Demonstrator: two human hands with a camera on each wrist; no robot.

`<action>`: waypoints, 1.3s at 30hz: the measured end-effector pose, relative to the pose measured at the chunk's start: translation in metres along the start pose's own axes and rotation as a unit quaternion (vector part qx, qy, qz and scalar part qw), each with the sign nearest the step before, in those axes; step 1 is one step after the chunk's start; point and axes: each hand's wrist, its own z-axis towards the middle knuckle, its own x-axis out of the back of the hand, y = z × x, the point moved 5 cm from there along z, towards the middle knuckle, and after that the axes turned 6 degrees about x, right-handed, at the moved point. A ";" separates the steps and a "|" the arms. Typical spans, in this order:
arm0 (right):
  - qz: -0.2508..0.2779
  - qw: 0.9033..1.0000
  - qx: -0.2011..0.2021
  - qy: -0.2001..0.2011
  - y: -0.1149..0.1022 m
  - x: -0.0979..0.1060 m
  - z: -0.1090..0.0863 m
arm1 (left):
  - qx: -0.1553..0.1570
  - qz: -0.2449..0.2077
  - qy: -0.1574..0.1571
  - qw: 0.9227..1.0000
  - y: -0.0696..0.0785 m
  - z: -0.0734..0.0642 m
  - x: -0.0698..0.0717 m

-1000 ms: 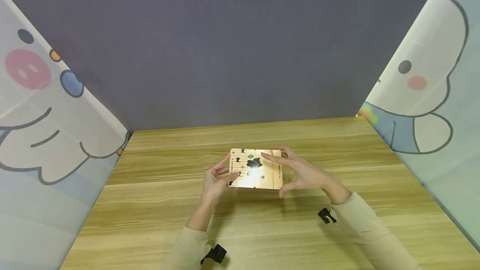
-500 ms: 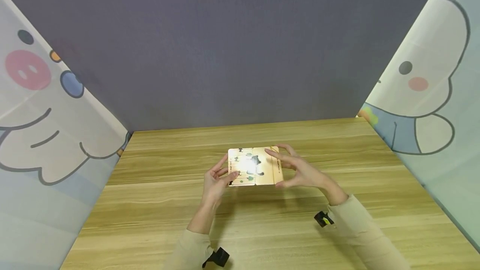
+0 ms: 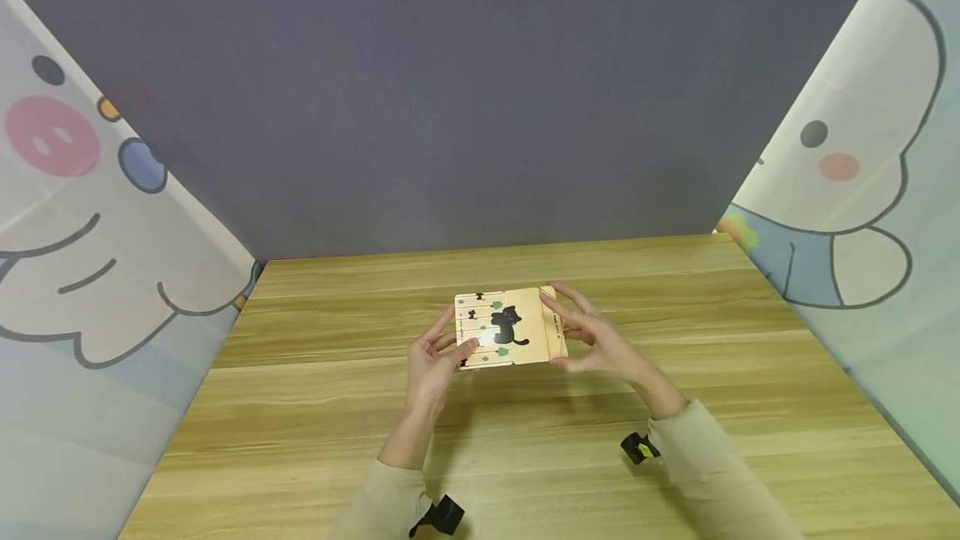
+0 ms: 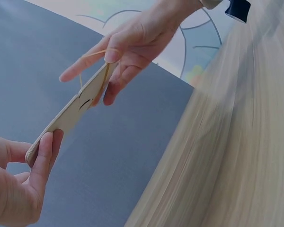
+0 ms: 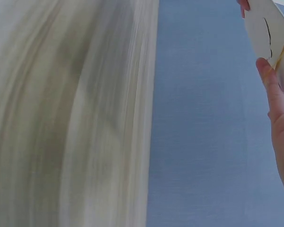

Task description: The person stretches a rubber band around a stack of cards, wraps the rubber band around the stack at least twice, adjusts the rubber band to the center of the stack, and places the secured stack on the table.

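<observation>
Pinching opposite short ends, both hands (image 3: 431,361) (image 3: 600,340) on the cat-printed card (image 3: 506,328), long axis left-right, face upward.

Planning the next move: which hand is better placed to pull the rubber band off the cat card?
Right hand: its fingers already touch the rubber band, while the left hand pinches the cat card at its opposite edge.

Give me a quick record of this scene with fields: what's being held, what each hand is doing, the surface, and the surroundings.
held item: flat wooden board printed with a black cat, lines and green shapes; a yellow rubber band runs across its right part
left hand: pinches the board's left edge, thumb on top
right hand: grips the board's right edge at the band
board position: lifted above the table, tilted
surface: wood-grain table
surroundings: grey back wall; cartoon-printed panels on both sides
</observation>
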 end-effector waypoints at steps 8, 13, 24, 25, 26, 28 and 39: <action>0.084 0.996 0.011 0.027 0.023 -0.003 -0.010 | -0.010 0.004 -0.005 1.000 0.004 0.000 -0.006; 0.119 0.991 0.020 0.062 0.026 -0.003 -0.011 | -0.017 0.014 0.007 1.000 0.004 0.002 -0.007; 0.125 0.976 -0.003 0.177 0.025 -0.004 -0.014 | -0.035 0.010 0.043 0.998 0.003 0.008 -0.006; 0.128 0.975 -0.009 0.183 0.025 -0.005 -0.015 | -0.034 0.005 0.043 0.998 0.003 0.009 -0.006; 0.132 0.973 -0.017 0.187 0.025 -0.005 -0.016 | -0.034 0.002 0.041 0.999 0.003 0.009 -0.006; 0.143 0.970 -0.042 0.194 0.025 -0.007 -0.018 | -0.034 -0.009 0.041 0.999 0.002 0.009 -0.006; 0.224 0.914 -0.243 0.235 0.037 -0.024 -0.035 | -0.108 -0.038 0.023 0.993 -0.014 0.019 -0.002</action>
